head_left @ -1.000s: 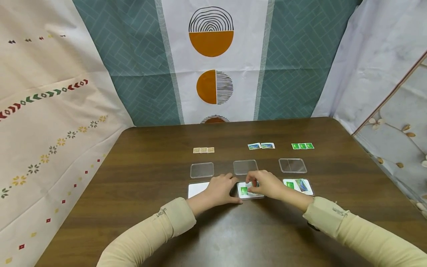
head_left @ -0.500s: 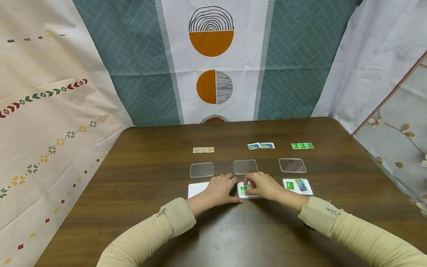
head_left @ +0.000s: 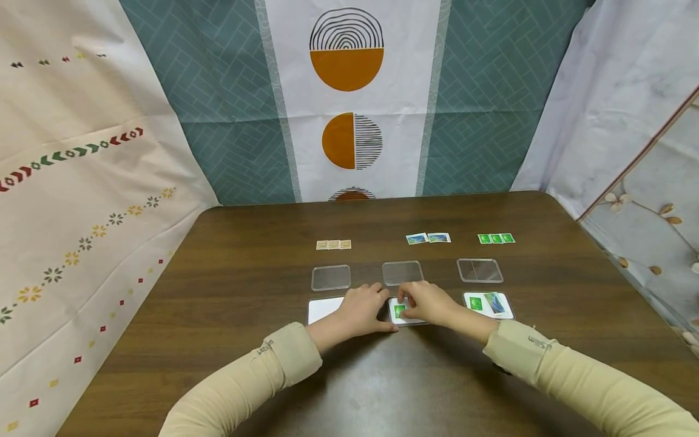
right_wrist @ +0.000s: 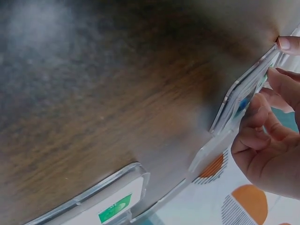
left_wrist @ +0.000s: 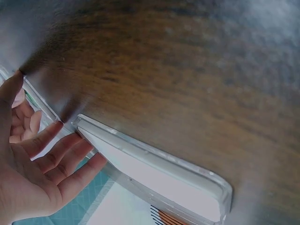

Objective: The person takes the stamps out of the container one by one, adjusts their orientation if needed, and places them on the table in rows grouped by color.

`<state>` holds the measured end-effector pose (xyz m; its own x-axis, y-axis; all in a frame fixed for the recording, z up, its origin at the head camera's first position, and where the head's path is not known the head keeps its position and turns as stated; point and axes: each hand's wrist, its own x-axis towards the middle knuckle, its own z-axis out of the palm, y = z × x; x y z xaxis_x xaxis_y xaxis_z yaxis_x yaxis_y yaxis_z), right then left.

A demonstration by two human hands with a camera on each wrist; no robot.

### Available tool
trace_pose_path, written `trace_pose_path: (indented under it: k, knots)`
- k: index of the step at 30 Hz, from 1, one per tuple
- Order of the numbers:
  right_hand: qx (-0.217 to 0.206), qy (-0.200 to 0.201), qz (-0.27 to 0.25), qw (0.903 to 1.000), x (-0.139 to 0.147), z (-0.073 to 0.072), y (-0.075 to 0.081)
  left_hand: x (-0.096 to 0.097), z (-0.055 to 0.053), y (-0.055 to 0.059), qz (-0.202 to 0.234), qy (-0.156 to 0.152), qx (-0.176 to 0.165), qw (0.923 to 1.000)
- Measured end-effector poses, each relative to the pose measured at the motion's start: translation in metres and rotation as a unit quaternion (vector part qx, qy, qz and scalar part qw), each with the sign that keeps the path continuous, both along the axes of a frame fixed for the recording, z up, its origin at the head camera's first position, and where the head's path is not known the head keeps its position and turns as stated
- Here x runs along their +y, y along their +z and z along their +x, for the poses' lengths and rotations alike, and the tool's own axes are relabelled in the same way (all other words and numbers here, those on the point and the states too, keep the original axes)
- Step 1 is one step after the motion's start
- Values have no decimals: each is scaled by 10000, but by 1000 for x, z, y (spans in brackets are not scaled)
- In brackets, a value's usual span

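A clear flat case with a white card in it lies in the middle of the near row, a small green stamp near its left end. My left hand steadies this case at its left side, thumb and forefinger touching its edge with fingers mostly straight. Over the card, my right hand has thumb and forefinger curled at the green stamp, the other fingers tucked in. A stamp with a blue patch shows on the card in the right wrist view, partly hidden by fingers.
Left of it is a case with a blank white card; to the right, one with green and blue stamps. Clear lids form a row behind. Farther back lie tan stamps, blue stamps and green stamps.
My right hand and forearm have shifted slightly left over the middle card, toward the green stamp. The left hand has stayed in place.
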<state>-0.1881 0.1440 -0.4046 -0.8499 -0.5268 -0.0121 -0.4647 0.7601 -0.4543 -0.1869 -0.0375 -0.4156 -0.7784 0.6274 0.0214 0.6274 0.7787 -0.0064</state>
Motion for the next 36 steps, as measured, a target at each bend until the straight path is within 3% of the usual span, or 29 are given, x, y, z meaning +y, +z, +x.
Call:
trace_pose_path:
  k: [12, 21, 31, 36]
  knots:
    - [-370, 5, -103, 9993, -5, -4, 4, -1, 1, 1, 131, 13, 41, 9999]
    - [-231, -175, -1, 9996, -8, -4, 2, -1, 0, 0, 87, 47, -21, 9999]
    - [-96, -49, -509, 9986, -8, -1, -1, 0, -1, 0, 93, 26, -99, 9999]
    - [-135, -177, -685, 9974, -8, 0, -3, 1, -1, 0, 118, 47, -129, 9998]
